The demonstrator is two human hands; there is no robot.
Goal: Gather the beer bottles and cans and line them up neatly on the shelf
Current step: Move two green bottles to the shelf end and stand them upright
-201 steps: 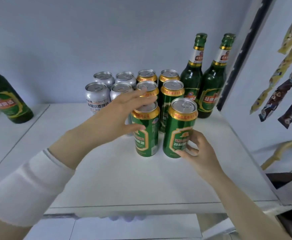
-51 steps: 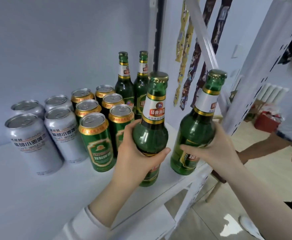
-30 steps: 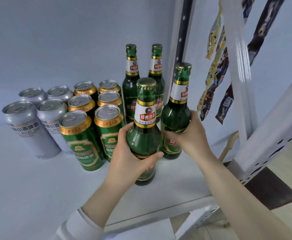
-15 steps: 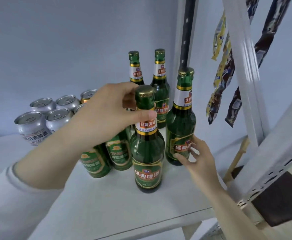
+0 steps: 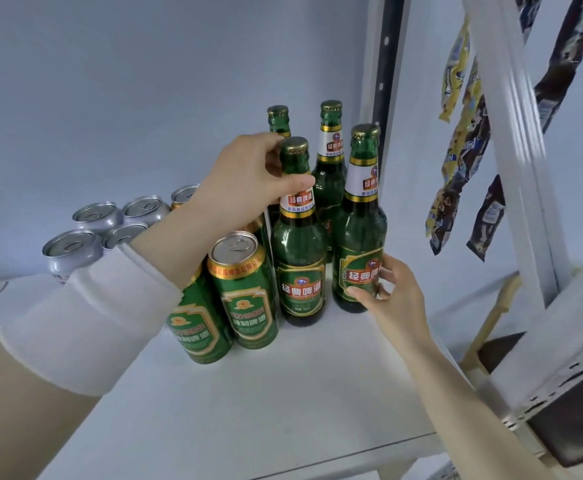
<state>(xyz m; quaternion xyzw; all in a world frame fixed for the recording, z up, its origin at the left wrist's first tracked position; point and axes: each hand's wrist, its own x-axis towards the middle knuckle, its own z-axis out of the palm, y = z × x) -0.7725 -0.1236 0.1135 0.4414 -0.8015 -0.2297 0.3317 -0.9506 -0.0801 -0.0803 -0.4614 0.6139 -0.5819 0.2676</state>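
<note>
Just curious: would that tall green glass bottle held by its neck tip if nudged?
Likely tippy: the tall green glass bottle stands narrow-based, so a push could topple it. Rigid, probably fragile glass. Smooth sides may slip.

The middle bottle reads 经典啤酒 on neck and body labels. The right bottle shows 经典啤. The green can reads 特制啤酒.

bare shelf free in front; packed cans left, bottles and upright post right

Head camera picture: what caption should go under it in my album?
Left hand grips the front-left bottle by its neck; right hand holds the front-right bottle, beside green cans.
</note>
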